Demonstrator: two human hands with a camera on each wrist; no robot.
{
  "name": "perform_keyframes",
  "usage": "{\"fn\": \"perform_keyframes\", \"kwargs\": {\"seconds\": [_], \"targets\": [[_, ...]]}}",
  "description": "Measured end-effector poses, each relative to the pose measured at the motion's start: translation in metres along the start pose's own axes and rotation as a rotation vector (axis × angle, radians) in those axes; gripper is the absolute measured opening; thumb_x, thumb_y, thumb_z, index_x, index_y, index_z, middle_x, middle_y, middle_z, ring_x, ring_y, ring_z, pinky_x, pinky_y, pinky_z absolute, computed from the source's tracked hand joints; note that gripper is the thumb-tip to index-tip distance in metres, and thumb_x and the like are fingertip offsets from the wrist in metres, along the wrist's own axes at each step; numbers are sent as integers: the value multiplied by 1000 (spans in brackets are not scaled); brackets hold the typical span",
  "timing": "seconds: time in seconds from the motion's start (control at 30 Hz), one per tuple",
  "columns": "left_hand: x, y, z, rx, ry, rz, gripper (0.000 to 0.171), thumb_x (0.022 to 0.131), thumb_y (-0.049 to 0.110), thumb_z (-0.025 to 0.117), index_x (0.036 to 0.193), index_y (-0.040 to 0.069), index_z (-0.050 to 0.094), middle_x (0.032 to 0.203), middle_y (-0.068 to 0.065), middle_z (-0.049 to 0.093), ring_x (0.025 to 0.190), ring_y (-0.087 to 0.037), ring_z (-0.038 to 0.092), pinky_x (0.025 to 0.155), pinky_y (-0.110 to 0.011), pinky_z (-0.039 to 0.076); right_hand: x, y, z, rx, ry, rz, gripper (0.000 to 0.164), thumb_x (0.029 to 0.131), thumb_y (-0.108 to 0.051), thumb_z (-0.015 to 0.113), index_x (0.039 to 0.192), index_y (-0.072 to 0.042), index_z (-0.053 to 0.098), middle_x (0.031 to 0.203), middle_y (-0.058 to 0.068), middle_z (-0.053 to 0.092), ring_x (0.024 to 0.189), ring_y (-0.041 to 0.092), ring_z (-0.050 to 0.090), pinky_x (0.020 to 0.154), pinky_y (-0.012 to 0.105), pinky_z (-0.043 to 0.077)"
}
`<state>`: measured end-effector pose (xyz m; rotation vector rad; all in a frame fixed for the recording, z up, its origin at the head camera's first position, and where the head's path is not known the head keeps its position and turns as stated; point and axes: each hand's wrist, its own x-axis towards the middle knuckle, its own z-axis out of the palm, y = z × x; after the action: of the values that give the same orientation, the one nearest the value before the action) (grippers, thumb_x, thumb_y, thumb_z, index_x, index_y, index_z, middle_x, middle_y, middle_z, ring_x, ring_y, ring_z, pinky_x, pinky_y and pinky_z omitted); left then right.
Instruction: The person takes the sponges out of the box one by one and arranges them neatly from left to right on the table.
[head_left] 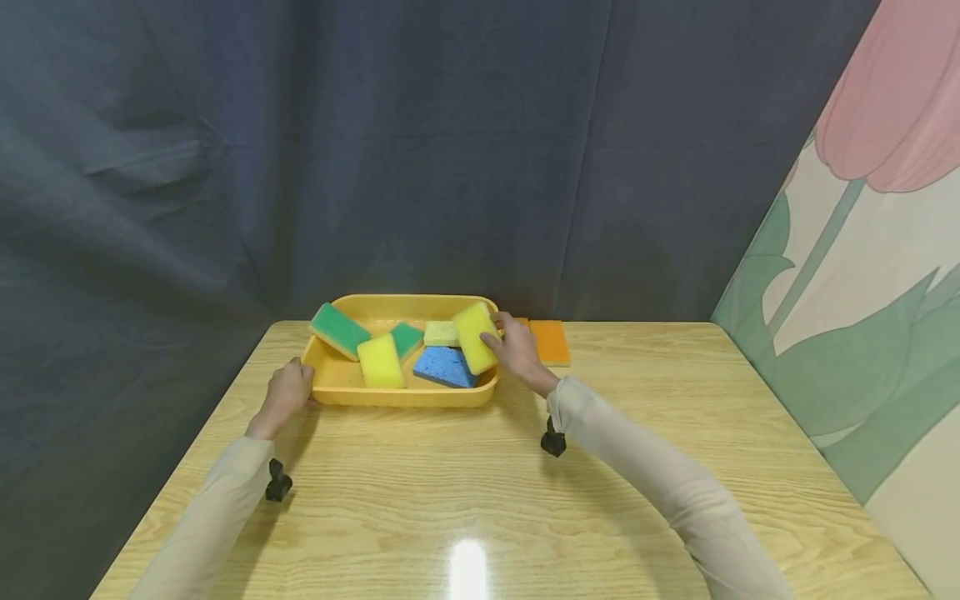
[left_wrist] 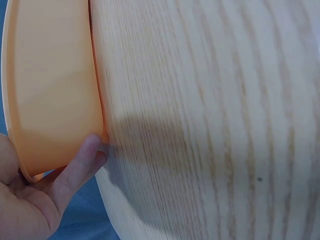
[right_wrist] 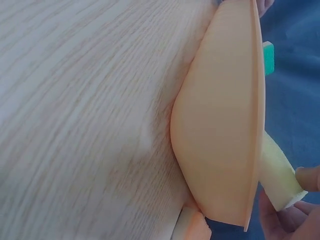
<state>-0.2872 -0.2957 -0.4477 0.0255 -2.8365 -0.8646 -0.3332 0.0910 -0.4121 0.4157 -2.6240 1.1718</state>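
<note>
A yellow plastic basin (head_left: 408, 398) stands at the far side of the table with several sponges in it. At its left end, my left hand (head_left: 288, 387) grips the rim, thumb at the rim and fingers against the outer wall, as the left wrist view shows. My right hand (head_left: 519, 346) pinches a yellow sponge (head_left: 474, 340) between thumb and fingers, tilted over the basin's right end. Beneath that sponge lies a blue sponge (head_left: 442, 367), with a pale yellow one (head_left: 441, 333) behind it. A green-topped sponge (head_left: 339, 329) leans on the left rim.
Another yellow sponge (head_left: 381, 362) and a small green one (head_left: 406, 338) lie mid-basin. Orange sponges (head_left: 550, 342) rest on the table to the right of the basin. A dark curtain (head_left: 450, 150) hangs behind the wooden table (head_left: 420, 500); a flower-patterned wall (head_left: 885, 333) rises at the right.
</note>
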Motion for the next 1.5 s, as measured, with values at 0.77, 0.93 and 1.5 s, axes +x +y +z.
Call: {"fn": "perform_keyframes", "kwargs": {"seconds": [0.77, 0.93, 1.5], "targets": [[0, 0, 0, 31, 37, 20, 28, 98, 5, 33, 88, -16, 49, 78, -32, 56, 75, -47, 60, 71, -60, 48, 1, 10, -10, 12, -15, 34, 41, 98, -19, 63, 133, 2, 57, 122, 20, 64, 93, 30, 66, 80, 42, 53], [0, 1, 0, 33, 28, 12, 28, 98, 6, 33, 89, -15, 49, 79, -33, 56, 77, -49, 60, 72, -60, 48, 2, 14, -11, 19, 0, 27, 40, 98, -19, 64, 131, 1, 58, 119, 19, 65, 89, 29, 67, 77, 41, 54], [-1, 1, 0, 19, 23, 10, 29, 99, 6, 33, 89, -15, 50, 74, -28, 55, 68, -42, 61, 66, -55, 51, 7, 24, -25, 36, 13, 17, 38, 98, -14, 62, 129, 7, 58, 116, 24, 65, 92, 34, 67, 79, 44, 54]]}}
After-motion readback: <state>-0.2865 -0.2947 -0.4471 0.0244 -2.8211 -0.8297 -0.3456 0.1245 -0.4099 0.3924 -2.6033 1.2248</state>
